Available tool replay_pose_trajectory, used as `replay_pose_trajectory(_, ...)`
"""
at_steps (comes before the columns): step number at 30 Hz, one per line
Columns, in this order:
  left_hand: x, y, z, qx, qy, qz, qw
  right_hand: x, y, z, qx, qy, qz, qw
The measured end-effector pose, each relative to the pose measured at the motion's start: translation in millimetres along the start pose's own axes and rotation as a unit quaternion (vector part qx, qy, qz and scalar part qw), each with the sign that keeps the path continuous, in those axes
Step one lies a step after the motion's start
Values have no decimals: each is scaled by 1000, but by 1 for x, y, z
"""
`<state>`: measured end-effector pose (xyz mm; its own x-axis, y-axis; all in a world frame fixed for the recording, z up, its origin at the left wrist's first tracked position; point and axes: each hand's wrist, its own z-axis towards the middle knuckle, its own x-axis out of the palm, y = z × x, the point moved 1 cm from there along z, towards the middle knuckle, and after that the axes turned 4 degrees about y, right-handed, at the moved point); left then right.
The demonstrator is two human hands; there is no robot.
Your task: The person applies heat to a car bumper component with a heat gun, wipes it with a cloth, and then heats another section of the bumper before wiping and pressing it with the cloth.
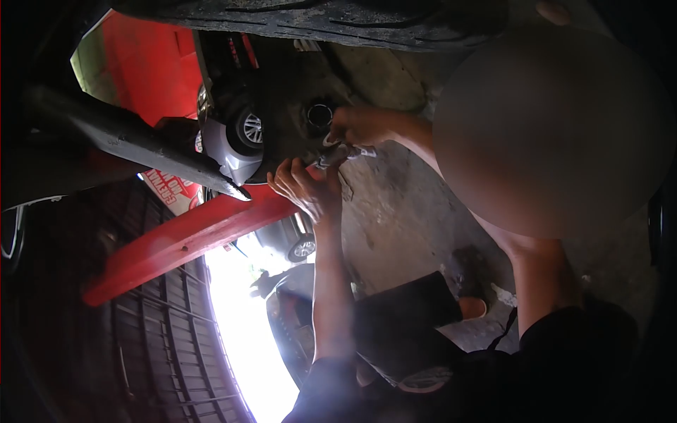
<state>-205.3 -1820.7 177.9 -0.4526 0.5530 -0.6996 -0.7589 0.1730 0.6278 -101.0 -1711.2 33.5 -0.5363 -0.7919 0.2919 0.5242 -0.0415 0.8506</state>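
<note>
My left hand [307,189] reaches up from the bottom of the view, its fingers spread and slightly bent. Its thumb side is against a small greyish part [330,156], perhaps metal, whose kind I cannot make out. From the right comes my right hand [356,127], with fingers curled closed at the same part. A lighter end of that piece sticks out between the hands. Just beyond my right fingers is a dark round opening with a shiny rim [319,115]. Shadow hides the exact contact of both hands.
A tyre [317,25] spans the top. A dark bar [141,137] juts from the left, and a red beam [190,236] runs below it. Parked cars [243,151] stand behind. Concrete floor [395,218] lies beneath. A blurred disc covers the upper right.
</note>
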Motion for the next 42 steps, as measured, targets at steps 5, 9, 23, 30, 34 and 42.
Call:
replay_pose_trajectory(5, 6, 7, -6, -2, -13, -3, 1000, 4, 37, 36, -174, -53, -34, 983)
replay_pose_trajectory(9, 2, 1, -1, 7, -3, -4, 1000, 5, 41, 25, -50, 34, 77, 995)
replay_pose_trajectory(23, 3, 2, 2, 2, -4, -12, 1000, -13, 51, 1, -36, 46, 14, 998)
replay_pose_trajectory(30, 2, 3, 7, 7, 6, -13, 1000, 14, 1, -1, -157, -61, -232, 958)
replay_pose_trajectory(34, 4, -1, 10, 13, -6, -15, 1000, 25, 5, -12, -31, -91, -289, 952)
replay_pose_trajectory(42, 3, 0, 4, 15, -8, -9, 1000, 39, -4, -42, -136, -192, -116, 965)
